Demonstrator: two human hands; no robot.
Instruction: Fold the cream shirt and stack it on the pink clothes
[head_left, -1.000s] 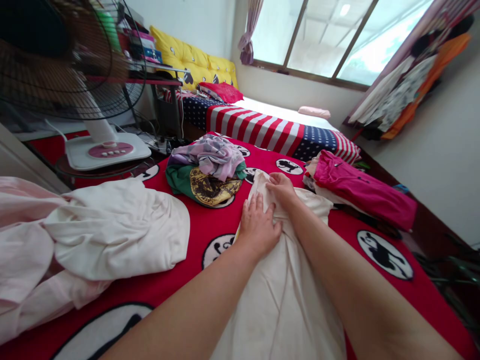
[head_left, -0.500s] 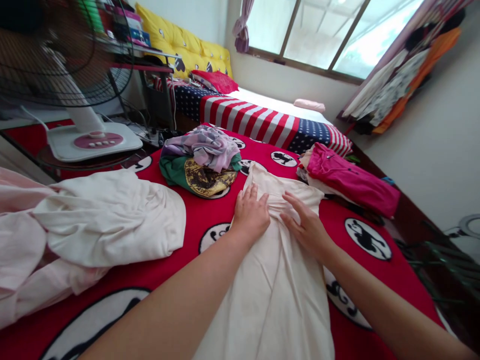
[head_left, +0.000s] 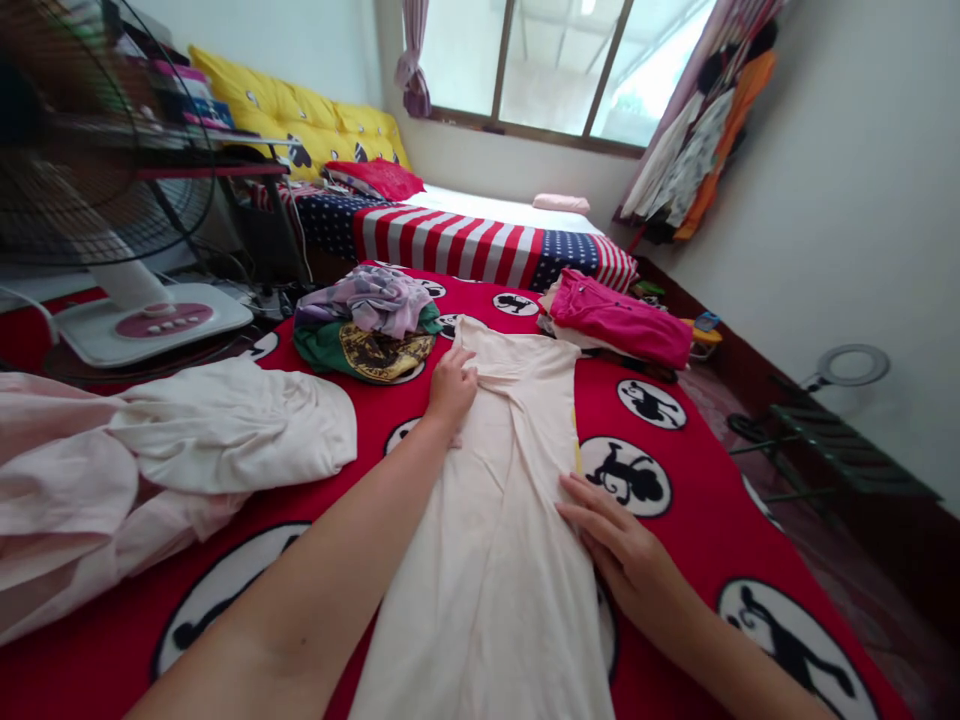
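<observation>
A long cream garment (head_left: 487, 560) lies spread lengthwise in front of me, with creases running down its middle. On its upper left edge rests my left hand (head_left: 451, 392), fingers slightly bent over the fabric and the thumb apart from them. Lower down, my right hand (head_left: 626, 550) lies along the garment's right edge with its fingers stretched out, touching the cloth. Neither hand lifts any fabric. Underneath is a red blanket (head_left: 525, 300) with black cat figures in white circles.
White and pale pink clothes (head_left: 240, 420) are heaped at left. Beyond lie a purple and green clothes pile (head_left: 367, 320) and folded magenta clothing (head_left: 626, 320). A fan (head_left: 154, 310) stands at far left, a green rack (head_left: 847, 450) at right. A flag-patterned bed (head_left: 465, 240) is behind.
My right hand has moved from the garment's upper middle down to its right edge. My left hand has shifted to the upper left edge. The view has turned right.
</observation>
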